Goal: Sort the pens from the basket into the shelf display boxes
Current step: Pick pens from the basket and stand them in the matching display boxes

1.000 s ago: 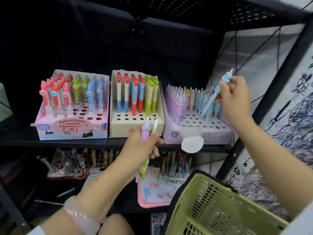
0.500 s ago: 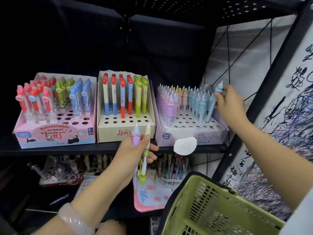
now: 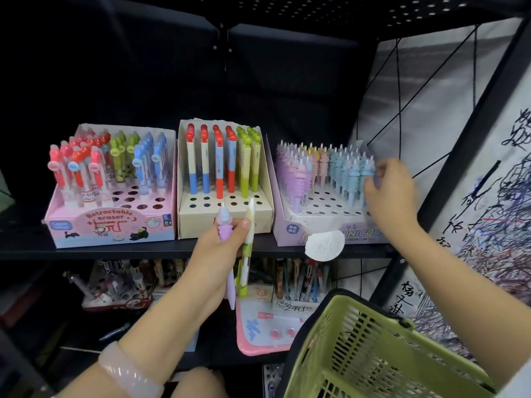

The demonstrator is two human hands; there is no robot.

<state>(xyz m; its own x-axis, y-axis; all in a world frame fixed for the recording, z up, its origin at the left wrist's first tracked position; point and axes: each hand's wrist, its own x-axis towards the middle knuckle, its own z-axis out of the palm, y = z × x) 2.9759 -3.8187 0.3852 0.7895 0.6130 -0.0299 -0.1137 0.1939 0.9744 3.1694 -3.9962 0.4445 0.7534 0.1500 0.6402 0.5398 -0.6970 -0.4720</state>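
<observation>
Three display boxes stand on the black shelf: a pink eraser-pen box [image 3: 161,225], a cream box [image 3: 195,222] of red, blue and green pens, and a lilac unicorn box [image 3: 290,228]. My left hand [image 3: 215,251] grips two pens in front of the cream box, a purple unicorn pen [image 3: 224,225] and a green and cream pen [image 3: 247,239]. At the right end of the unicorn box, my right hand [image 3: 393,196] has its fingertips on a blue unicorn pen [image 3: 364,176] that stands upright in a hole. The green basket [image 3: 373,314] hangs at lower right.
A round white price tag [image 3: 324,245] sticks out from the shelf edge. Below are more pen boxes [image 3: 298,280] and a pink board [image 3: 267,328]. A black shelf post [image 3: 448,179] and a scribbled white panel [image 3: 494,214] close off the right side.
My right hand carried the blue unicorn pen down into the right end of the unicorn box, where it now stands upright. My left hand kept its two pens, almost still.
</observation>
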